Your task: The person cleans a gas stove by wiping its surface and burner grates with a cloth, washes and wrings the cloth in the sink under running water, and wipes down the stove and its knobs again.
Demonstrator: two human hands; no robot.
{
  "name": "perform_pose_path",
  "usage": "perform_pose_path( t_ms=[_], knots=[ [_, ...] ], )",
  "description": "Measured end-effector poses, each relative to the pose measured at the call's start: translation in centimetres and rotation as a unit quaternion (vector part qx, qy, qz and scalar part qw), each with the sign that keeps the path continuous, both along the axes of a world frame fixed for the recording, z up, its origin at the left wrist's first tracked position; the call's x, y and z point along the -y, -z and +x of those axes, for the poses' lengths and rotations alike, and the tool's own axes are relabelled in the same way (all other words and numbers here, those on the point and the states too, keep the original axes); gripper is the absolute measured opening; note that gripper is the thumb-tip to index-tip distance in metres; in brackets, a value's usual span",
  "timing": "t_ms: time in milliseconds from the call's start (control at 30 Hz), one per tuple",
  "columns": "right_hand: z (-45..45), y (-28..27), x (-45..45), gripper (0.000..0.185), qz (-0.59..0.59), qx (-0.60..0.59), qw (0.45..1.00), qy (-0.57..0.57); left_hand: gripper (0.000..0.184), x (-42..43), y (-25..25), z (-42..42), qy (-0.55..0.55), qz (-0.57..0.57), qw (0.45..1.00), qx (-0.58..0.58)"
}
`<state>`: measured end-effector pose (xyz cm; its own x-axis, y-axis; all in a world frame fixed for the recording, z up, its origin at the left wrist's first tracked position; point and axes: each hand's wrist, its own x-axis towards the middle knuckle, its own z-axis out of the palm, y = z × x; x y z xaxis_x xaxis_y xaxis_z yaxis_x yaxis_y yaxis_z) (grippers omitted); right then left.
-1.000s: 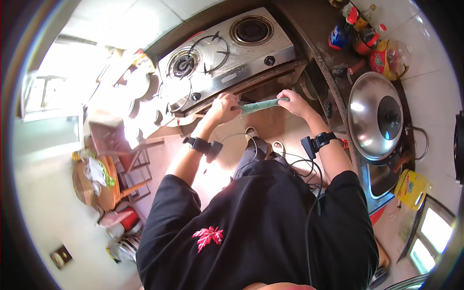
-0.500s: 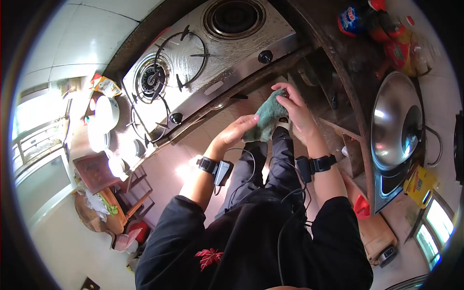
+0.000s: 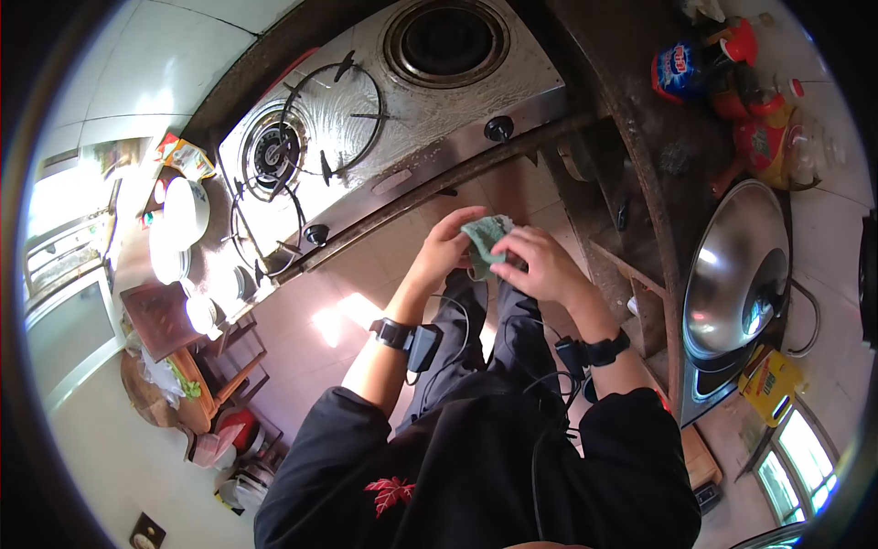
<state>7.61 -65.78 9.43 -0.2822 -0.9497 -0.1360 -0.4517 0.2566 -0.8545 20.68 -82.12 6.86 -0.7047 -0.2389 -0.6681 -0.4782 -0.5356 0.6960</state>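
A green cloth, bunched into a small folded bundle, is held between both hands in front of my body. My left hand grips its left side, the thumb near the top edge. With bent fingers my right hand pinches the cloth's right side. Beyond the hands is a wet-looking steel gas stove, its surface streaked. One loose black pan support lies over the left burner, and a second one leans at the stove's front left corner.
On the right stand a large wok lid, a blue-labelled bottle and several red-capped bottles. White bowls and a brown wooden stool are at the left. A yellow box sits below the lid.
The cloth went from stretched between the hands to folded up smaller. My right hand came lower and closer to my left hand. The view shifted slightly.
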Motion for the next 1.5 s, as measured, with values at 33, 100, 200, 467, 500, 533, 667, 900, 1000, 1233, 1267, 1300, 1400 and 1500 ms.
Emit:
perform_pose_path(
  t_ms=[33, 100, 200, 467, 500, 533, 667, 900, 1000, 1233, 1267, 1300, 1400, 1500],
  knots=[
    [0.1, 0.1, -0.4, 0.024, 0.002, -0.003, 1.000, -0.002, 0.027, 0.2, -0.4, -0.1, -0.012, 0.070, 0.997, -0.022],
    [0.0, 0.7, -0.5, 0.038, -0.046, -0.059, 0.996, 0.051, 0.028, 0.3, 0.0, -0.1, -0.052, 0.144, 0.985, -0.074],
    [0.8, 2.0, 1.6, 0.058, -0.107, -0.018, 0.988, 0.107, 0.031, -0.3, -0.1, -0.7, -0.121, 0.242, 0.953, -0.138],
    [-0.4, 9.8, 2.2, 0.036, -0.070, 0.488, 0.747, 0.446, 0.033, 1.4, 1.5, -1.2, 0.054, -0.324, 0.943, -0.054],
    [-2.1, 9.6, 2.4, 0.033, -0.058, 0.483, 0.742, 0.461, 0.030, 1.7, 1.8, -0.6, 0.057, -0.278, 0.958, -0.035],
    [-4.4, 8.9, 2.8, 0.030, -0.046, 0.476, 0.738, 0.476, 0.028, 2.0, 2.1, -0.1, 0.060, -0.229, 0.971, -0.018],
    [-13.4, 6.1, 5.7, 0.032, -0.181, 0.357, 0.768, 0.500, 0.025, 1.9, 3.9, 3.2, 0.092, -0.177, 0.980, -0.025],
    [-22.1, 10.2, 14.6, 0.042, -0.137, -0.220, 0.930, 0.260, 0.023, 0.7, 4.4, 6.0, 0.090, -0.081, 0.992, 0.045],
    [-21.4, 11.6, 15.4, 0.042, -0.051, -0.301, 0.920, 0.246, 0.023, 0.8, 4.3, 6.3, 0.097, -0.079, 0.991, 0.046],
    [-13.8, 11.0, 15.7, 0.045, -0.060, -0.318, 0.930, 0.172, 0.020, 1.1, 5.6, 7.3, 0.048, -0.047, 0.997, 0.026],
    [-12.3, 10.8, 16.1, 0.045, -0.053, -0.308, 0.932, 0.184, 0.020, 1.3, 5.4, 7.3, 0.046, -0.047, 0.998, 0.024],
    [-10.8, 10.8, 16.6, 0.046, -0.057, -0.302, 0.933, 0.186, 0.020, 1.6, 5.1, 7.3, 0.038, -0.042, 0.998, 0.022],
    [-5.8, 10.0, 18.0, 0.045, -0.068, -0.281, 0.941, 0.176, 0.020, 1.9, 5.1, 8.1, 0.028, -0.040, 0.999, 0.022],
    [-1.2, 9.8, 19.4, 0.043, -0.098, -0.209, 0.962, 0.145, 0.021, 2.2, 4.7, 9.1, 0.028, -0.047, 0.998, 0.031]
  ],
)
